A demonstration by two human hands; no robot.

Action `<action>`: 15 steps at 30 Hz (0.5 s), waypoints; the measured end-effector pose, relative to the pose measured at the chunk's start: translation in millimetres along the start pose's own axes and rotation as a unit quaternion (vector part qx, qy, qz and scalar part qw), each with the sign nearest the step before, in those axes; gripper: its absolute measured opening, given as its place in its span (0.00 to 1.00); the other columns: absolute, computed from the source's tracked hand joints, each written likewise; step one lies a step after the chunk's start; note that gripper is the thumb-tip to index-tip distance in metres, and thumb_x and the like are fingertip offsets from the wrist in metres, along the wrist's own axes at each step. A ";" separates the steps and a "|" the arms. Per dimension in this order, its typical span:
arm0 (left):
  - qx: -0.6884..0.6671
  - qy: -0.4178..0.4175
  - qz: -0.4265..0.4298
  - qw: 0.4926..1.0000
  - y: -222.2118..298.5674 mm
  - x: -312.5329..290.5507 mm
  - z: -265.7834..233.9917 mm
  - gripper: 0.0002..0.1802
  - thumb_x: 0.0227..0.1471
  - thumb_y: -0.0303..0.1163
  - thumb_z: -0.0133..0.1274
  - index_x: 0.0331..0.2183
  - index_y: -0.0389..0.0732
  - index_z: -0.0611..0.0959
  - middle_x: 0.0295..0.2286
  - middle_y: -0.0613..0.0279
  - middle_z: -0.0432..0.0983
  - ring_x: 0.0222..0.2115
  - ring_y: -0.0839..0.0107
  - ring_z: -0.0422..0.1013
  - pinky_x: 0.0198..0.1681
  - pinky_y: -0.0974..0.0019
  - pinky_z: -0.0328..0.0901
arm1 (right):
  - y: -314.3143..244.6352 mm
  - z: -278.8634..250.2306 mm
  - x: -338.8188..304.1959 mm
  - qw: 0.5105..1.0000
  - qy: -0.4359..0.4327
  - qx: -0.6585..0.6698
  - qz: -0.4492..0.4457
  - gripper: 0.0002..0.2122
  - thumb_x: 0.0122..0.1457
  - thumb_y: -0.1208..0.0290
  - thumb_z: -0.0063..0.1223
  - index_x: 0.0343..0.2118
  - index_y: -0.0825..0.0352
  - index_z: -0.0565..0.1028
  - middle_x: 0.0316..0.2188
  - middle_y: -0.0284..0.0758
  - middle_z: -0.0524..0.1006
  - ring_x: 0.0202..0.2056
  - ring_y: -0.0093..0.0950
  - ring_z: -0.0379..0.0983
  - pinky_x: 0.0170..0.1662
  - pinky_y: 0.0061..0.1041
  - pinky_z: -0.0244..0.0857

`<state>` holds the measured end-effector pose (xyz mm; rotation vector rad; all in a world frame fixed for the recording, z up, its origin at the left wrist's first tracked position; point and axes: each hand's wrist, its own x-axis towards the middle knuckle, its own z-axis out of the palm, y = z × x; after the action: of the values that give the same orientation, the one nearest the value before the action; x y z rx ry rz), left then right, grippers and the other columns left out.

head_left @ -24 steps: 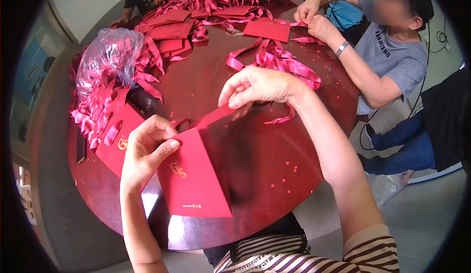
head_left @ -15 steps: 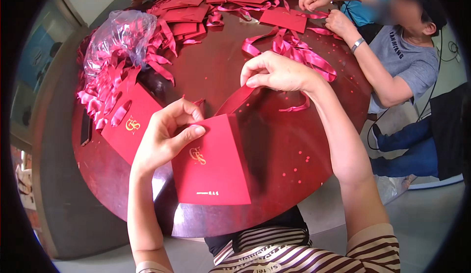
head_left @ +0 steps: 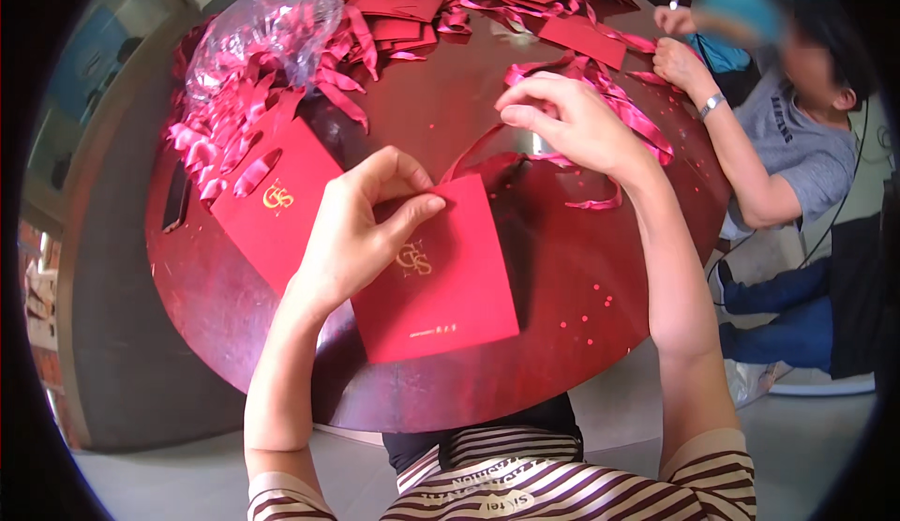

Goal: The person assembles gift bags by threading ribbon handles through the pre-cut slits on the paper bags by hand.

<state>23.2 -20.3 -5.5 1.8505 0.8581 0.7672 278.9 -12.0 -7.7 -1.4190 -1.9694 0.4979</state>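
My left hand (head_left: 361, 226) pinches the top edge of a red paper gift bag (head_left: 459, 287) with gold printing, thumb on its front face. The bag hangs tilted above the near part of the round table. A dark red ribbon (head_left: 467, 156) rises from the bag's top and runs to my right hand (head_left: 581, 127), whose thumb and fingers are closed on it. Whether the ribbon's other end is fixed in the bag is hidden behind the bag's top and my left fingers. Another red gift bag (head_left: 267, 204) with a pink ribbon lies flat to the left of my left hand.
The glossy dark red table (head_left: 412, 127) bears a clear plastic bag (head_left: 267, 38) over pink ribbons at the left. Red bags (head_left: 398, 4) and ribbons are heaped at the far side. Loose pink ribbons (head_left: 647, 127) lie beyond my right hand. A co-worker's hands (head_left: 689, 66) handle ribbon at right.
The bag and both hands have moved right, and the bag has tilted. The ribbon now curves more loosely toward my right hand. The whole view has shifted slightly.
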 end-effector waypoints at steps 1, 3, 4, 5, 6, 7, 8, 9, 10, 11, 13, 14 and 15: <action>0.024 0.030 0.014 0.999 1.1 -0.6 -3.5 0.08 0.49 0.22 0.56 0.29 0.32 0.72 0.24 0.59 0.76 0.30 0.78 0.73 0.35 0.73 0.67 | -11.2 -2.9 -2.1 1.000 -0.009 -0.001 -0.011 0.10 0.57 0.67 0.50 0.35 0.70 0.74 0.31 0.31 0.75 0.31 0.20 0.70 0.33 0.18 0.63; 0.054 0.079 0.053 0.994 0.5 1.7 -7.9 0.09 0.47 0.23 0.57 0.29 0.32 0.73 0.23 0.58 0.77 0.29 0.77 0.74 0.34 0.73 0.67 | -25.8 -3.4 -9.6 0.960 -0.175 0.192 0.108 0.15 0.60 0.60 0.49 0.38 0.71 0.72 0.31 0.34 0.75 0.33 0.22 0.71 0.34 0.17 0.63; 0.073 0.086 0.049 0.992 6.4 1.3 -10.6 0.08 0.47 0.23 0.57 0.29 0.32 0.74 0.23 0.58 0.77 0.28 0.77 0.74 0.34 0.73 0.67 | -32.1 7.1 -10.5 0.963 -0.181 0.158 0.121 0.17 0.60 0.59 0.49 0.39 0.71 0.71 0.31 0.34 0.75 0.33 0.21 0.70 0.35 0.17 0.64; 0.093 0.093 0.045 0.990 9.8 0.8 -12.0 0.08 0.46 0.23 0.57 0.29 0.32 0.74 0.23 0.57 0.77 0.28 0.76 0.74 0.33 0.73 0.67 | -37.2 21.0 -11.2 0.966 -0.186 0.123 0.133 0.18 0.60 0.57 0.49 0.39 0.72 0.70 0.31 0.34 0.75 0.33 0.21 0.70 0.36 0.17 0.64; 0.052 0.094 0.061 0.992 9.9 1.0 -10.1 0.07 0.47 0.25 0.57 0.29 0.32 0.76 0.23 0.56 0.77 0.27 0.76 0.74 0.31 0.72 0.67 | -41.0 30.3 -14.3 0.977 -0.159 0.109 0.093 0.17 0.59 0.60 0.51 0.41 0.72 0.70 0.34 0.34 0.75 0.36 0.20 0.71 0.39 0.18 0.66; 0.049 0.105 0.062 0.991 12.8 0.7 -12.6 0.07 0.47 0.25 0.57 0.29 0.32 0.76 0.23 0.56 0.77 0.27 0.76 0.74 0.31 0.72 0.67 | -44.2 37.1 -15.4 0.930 -0.168 0.319 0.069 0.14 0.57 0.67 0.54 0.42 0.72 0.71 0.37 0.33 0.75 0.39 0.19 0.71 0.42 0.19 0.66; 0.067 0.081 0.042 0.994 17.7 0.7 -16.1 0.06 0.50 0.25 0.54 0.30 0.32 0.77 0.24 0.60 0.76 0.28 0.79 0.72 0.33 0.74 0.66 | -46.6 38.4 -14.3 0.915 -0.156 0.363 0.080 0.14 0.56 0.69 0.55 0.42 0.72 0.71 0.37 0.33 0.75 0.39 0.19 0.71 0.43 0.19 0.66; 0.084 0.055 0.023 0.995 21.4 1.6 -18.5 0.05 0.53 0.24 0.52 0.32 0.32 0.77 0.26 0.65 0.75 0.30 0.82 0.70 0.36 0.76 0.65 | -48.0 37.5 -12.9 0.899 -0.142 0.405 0.091 0.14 0.55 0.72 0.56 0.42 0.71 0.71 0.37 0.33 0.76 0.39 0.18 0.72 0.43 0.19 0.66; 0.074 0.068 0.067 0.993 22.2 1.1 -21.9 0.08 0.56 0.26 0.48 0.33 0.31 0.78 0.27 0.64 0.76 0.31 0.82 0.70 0.37 0.76 0.65 | -49.1 34.7 -12.5 0.901 -0.145 0.399 0.088 0.14 0.55 0.72 0.56 0.42 0.71 0.71 0.37 0.33 0.76 0.39 0.18 0.72 0.43 0.19 0.66; 0.088 0.118 0.118 0.982 18.5 1.3 -25.6 0.09 0.57 0.26 0.45 0.34 0.31 0.79 0.29 0.63 0.76 0.33 0.80 0.70 0.39 0.74 0.65 | -49.6 30.8 -12.6 0.906 -0.124 0.394 0.086 0.13 0.55 0.72 0.56 0.41 0.71 0.72 0.36 0.32 0.77 0.37 0.18 0.72 0.43 0.19 0.67; 0.096 0.241 0.179 0.949 12.6 3.9 -34.2 0.10 0.58 0.26 0.44 0.35 0.32 0.78 0.29 0.62 0.76 0.34 0.78 0.71 0.42 0.73 0.64 | -49.8 25.9 -12.3 0.914 -0.098 0.385 0.081 0.12 0.55 0.73 0.57 0.41 0.71 0.72 0.34 0.31 0.77 0.36 0.17 0.73 0.42 0.19 0.67; 0.047 0.275 0.174 0.945 8.1 3.9 -38.6 0.10 0.58 0.28 0.44 0.35 0.33 0.78 0.29 0.63 0.76 0.33 0.78 0.70 0.41 0.72 0.63 | -48.3 25.5 -11.6 0.918 -0.076 0.383 0.071 0.12 0.55 0.73 0.57 0.40 0.71 0.73 0.33 0.31 0.77 0.35 0.17 0.73 0.41 0.18 0.67; 0.029 0.312 0.138 0.940 -1.7 3.6 -40.8 0.09 0.59 0.31 0.45 0.35 0.35 0.76 0.28 0.66 0.73 0.31 0.79 0.68 0.38 0.73 0.62 | -46.4 25.4 -10.3 0.922 -0.054 0.379 0.063 0.11 0.55 0.73 0.56 0.40 0.71 0.73 0.32 0.31 0.78 0.34 0.16 0.73 0.40 0.18 0.67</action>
<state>-7.5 2.7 8.8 1.8191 1.0220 1.5738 231.3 -35.8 0.8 -1.0190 -1.4920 1.2570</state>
